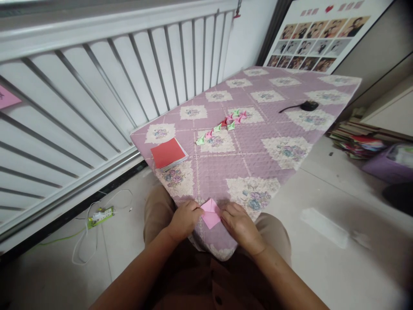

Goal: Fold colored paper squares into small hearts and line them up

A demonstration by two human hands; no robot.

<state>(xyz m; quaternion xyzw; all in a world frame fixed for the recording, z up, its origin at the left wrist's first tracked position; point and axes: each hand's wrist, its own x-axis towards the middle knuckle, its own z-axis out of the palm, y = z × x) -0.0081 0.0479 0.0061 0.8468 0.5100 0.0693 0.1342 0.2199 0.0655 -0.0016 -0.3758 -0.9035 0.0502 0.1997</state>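
Observation:
A pink sheet of origami paper, partly folded with flaps meeting at creases, lies near the close corner of the table. My left hand pinches its left corner. On the opposite side, the fingers of my right hand are closed on the right corner. Farther up the cloth, several small folded paper pieces in green, pink and red form a loose slanting line. To the left sits a stack of square paper with a red sheet on top.
A quilted purple floral cloth covers the table. A black object with a thin cord lies at the far right. A white radiator runs along the left. A power strip with cables is on the floor.

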